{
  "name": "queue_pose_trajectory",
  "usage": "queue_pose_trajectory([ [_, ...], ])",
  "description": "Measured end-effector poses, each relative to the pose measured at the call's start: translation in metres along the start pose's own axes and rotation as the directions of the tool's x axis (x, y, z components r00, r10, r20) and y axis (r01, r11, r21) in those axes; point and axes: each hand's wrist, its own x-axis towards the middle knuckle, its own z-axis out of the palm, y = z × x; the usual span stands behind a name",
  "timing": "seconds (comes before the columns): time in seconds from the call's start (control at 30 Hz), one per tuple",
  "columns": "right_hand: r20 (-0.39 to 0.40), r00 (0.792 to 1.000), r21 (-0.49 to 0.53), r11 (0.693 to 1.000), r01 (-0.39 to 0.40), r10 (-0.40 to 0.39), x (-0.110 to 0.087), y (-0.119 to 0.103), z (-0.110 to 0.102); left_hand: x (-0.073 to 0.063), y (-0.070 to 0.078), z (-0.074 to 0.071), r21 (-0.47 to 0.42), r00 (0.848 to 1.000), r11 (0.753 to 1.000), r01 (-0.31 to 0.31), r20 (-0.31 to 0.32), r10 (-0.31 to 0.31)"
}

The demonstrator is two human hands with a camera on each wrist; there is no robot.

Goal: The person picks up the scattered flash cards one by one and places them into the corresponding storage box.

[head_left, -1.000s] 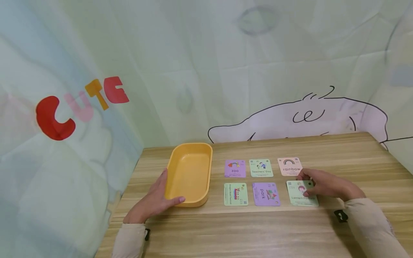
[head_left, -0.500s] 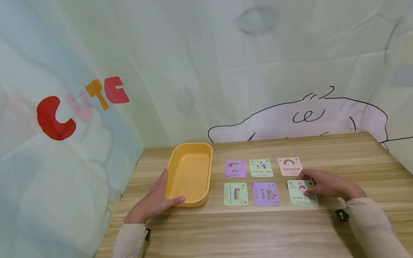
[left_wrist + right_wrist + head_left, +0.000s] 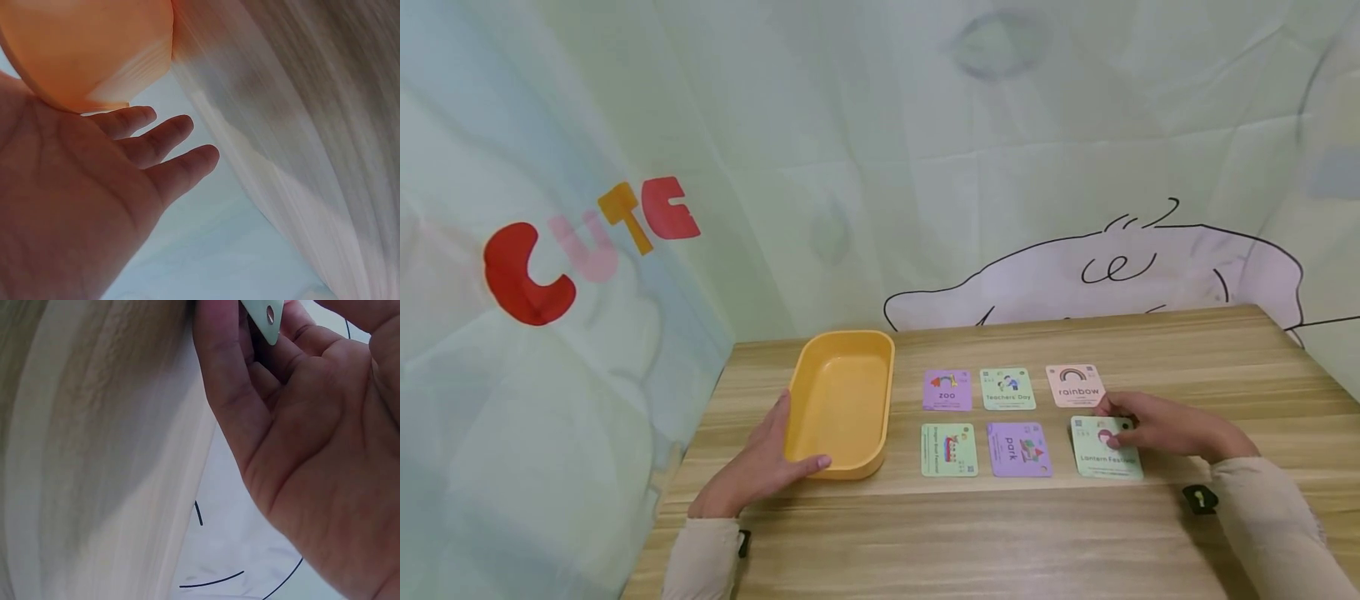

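My left hand (image 3: 756, 467) rests against the near left corner of a yellow tray (image 3: 805, 367). Its thumb lies at the near rim; in the left wrist view the fingers (image 3: 172, 178) extend loosely beside the tray's wall (image 3: 87, 44). My right hand (image 3: 1180, 429) pinches the green "Lantern Festival" flash card (image 3: 1097, 462) by its upper right part, thumb on top. In the right wrist view only a corner of this card (image 3: 267, 319), with its punched hole, shows between the fingers. Left of it lies a purple "park" card (image 3: 1011, 458), and behind it a pink "rainbow" card (image 3: 1067, 396).
A purple "zoo" card (image 3: 946, 400), a green "Teachers' Day" card (image 3: 1000, 400) and a green "Dragon Boat Festival" card (image 3: 936, 458) lie flat right of the tray. All stand on a wood-grain table (image 3: 940, 542). A printed curtain (image 3: 865, 167) hangs behind the table.
My right hand and the "Lantern Festival" card have shifted very slightly right. My left hand and the tray have stayed in place.
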Motion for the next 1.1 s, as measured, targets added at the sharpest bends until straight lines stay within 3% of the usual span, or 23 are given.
queue_pose_trajectory([
  [0.43,0.026,0.997,0.031,0.996,-0.08,0.079,-0.0027,-0.0027,-0.003,0.0,0.0006,-0.0002,-0.005,1.0,1.0,-0.009,-0.001,0.009],
  [1.1,0.058,0.994,0.131,0.987,-0.098,0.091,-0.0055,-0.0014,-0.0035,0.0014,-0.0013,0.0009,-0.004,1.0,1.0,0.012,0.001,-0.012],
])
